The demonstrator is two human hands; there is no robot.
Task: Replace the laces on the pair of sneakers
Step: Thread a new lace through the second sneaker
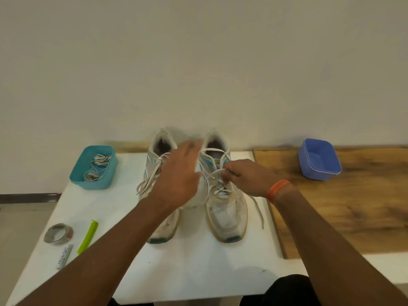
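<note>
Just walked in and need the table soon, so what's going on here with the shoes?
A person is working on the laces of a pair of white sneakers on the white table. The right hand pinches a lace on the right-side shoe; the left hand, blurred, hovers open over the pair. Both shoes are laced but loose. A teal tub holds more laces; the blue tub is empty.

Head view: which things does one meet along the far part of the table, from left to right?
Teal tub holding laces → left sneaker → right sneaker, whose lace the right hand pinches → blue tub.
</note>
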